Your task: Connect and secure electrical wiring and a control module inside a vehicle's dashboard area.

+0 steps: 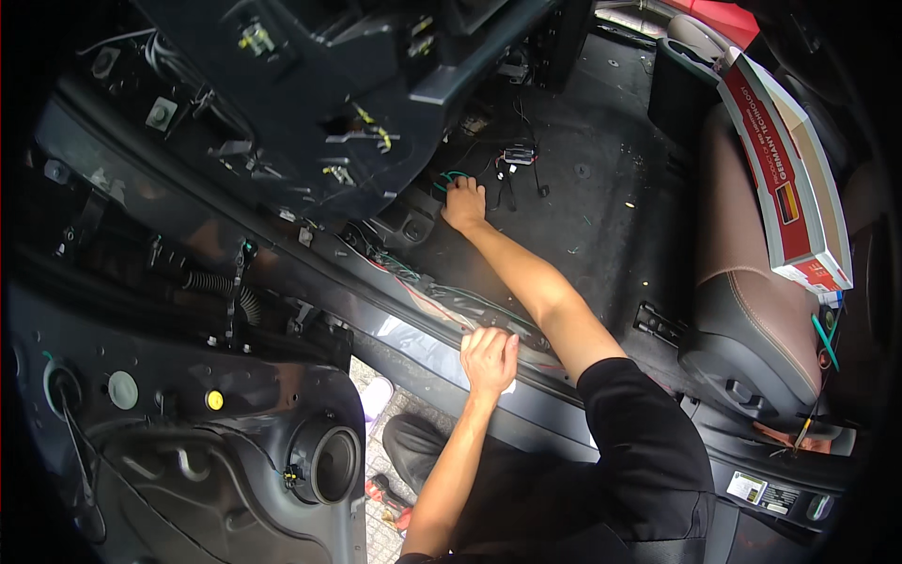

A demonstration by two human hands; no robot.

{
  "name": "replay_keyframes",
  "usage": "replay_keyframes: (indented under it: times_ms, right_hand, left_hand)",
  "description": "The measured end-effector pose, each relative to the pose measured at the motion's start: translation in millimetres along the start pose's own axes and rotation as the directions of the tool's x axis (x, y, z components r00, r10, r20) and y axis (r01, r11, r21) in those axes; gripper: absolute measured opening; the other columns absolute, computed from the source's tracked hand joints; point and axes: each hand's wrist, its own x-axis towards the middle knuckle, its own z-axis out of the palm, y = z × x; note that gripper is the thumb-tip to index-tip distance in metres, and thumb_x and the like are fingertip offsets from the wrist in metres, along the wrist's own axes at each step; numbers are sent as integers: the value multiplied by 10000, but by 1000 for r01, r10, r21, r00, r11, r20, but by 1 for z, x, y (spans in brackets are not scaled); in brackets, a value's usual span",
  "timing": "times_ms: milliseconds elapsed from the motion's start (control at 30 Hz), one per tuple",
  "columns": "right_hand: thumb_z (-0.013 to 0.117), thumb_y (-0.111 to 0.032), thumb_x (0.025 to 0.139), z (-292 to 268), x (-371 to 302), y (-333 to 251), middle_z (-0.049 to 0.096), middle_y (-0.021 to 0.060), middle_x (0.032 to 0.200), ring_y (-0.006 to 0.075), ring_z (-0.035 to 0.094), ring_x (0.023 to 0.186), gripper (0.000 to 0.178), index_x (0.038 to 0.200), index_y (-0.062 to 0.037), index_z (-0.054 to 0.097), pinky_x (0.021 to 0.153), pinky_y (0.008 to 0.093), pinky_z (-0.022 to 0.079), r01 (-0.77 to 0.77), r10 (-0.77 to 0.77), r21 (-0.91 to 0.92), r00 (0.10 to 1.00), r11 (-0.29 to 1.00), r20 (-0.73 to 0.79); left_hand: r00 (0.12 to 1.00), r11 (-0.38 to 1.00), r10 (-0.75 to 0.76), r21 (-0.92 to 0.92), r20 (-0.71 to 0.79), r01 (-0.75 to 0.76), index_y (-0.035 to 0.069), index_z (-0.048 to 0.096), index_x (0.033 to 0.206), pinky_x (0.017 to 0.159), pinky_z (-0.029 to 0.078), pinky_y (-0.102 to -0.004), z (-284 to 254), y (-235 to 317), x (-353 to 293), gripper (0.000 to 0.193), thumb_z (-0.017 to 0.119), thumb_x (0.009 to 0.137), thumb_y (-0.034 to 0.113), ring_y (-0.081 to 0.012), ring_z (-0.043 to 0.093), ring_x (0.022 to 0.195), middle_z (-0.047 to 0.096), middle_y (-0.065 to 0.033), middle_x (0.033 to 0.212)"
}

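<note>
My right hand (464, 204) reaches far into the car's footwell, its fingers closed at a looped green wire (455, 176) under the dashboard's lower edge. Closer to me, my left hand (489, 361) is curled at the door sill (404, 331). A thin red wire (427, 303) runs along the sill up to its fingers, and their undersides are hidden. More green wires (474, 298) lie along the floor edge between the two hands. Beyond my right hand, a small black module (519, 155) with short dark leads rests on the bare black floor (601, 179).
The dark dashboard (319, 103) overhangs the footwell at upper left. An opened door with its trim off (197, 470) shows a round speaker (335, 461) at lower left. A brown seat (752, 301) stands at right, bearing a long red and white box (775, 179).
</note>
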Motion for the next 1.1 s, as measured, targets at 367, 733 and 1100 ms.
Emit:
replay_keyframes:
  times_ms: [367, 733, 1100]
  right_hand:
    - [835, -293, 791, -22, 32, 30, 660, 228, 1266, 400, 657, 1163, 596, 1321, -106, 637, 980, 472, 555, 142, -178, 142, 939, 980, 294]
    - [761, -253, 817, -13, 109, 23, 759, 166, 994, 281, 730, 943, 325, 1058, -35, 768, 846, 359, 562, -122, 30, 683, 989, 720, 145]
    - [625, -283, 970, 47, 104, -16, 606, 224, 1337, 410, 554, 1274, 423, 1317, -44, 601, 1054, 502, 490, 71, -31, 545, 996, 836, -81]
  left_hand:
    - [1000, 1000, 16, 19, -21, -16, 92, 644, 727, 695, 408, -367, 2, 1, 2, 163, 728, 839, 177, -235, 586, 725, 633, -16, 755]
    - [1000, 999, 10, 36, 24, -11, 87, 652, 742, 713, 415, -363, 0, 2, 3, 158, 726, 848, 178, -231, 595, 752, 642, -16, 774]
    - [999, 999, -3, 38, 39, 1, 97, 648, 717, 690, 419, -356, 0, 1, 3, 161, 719, 841, 171, -225, 594, 717, 643, -8, 756]
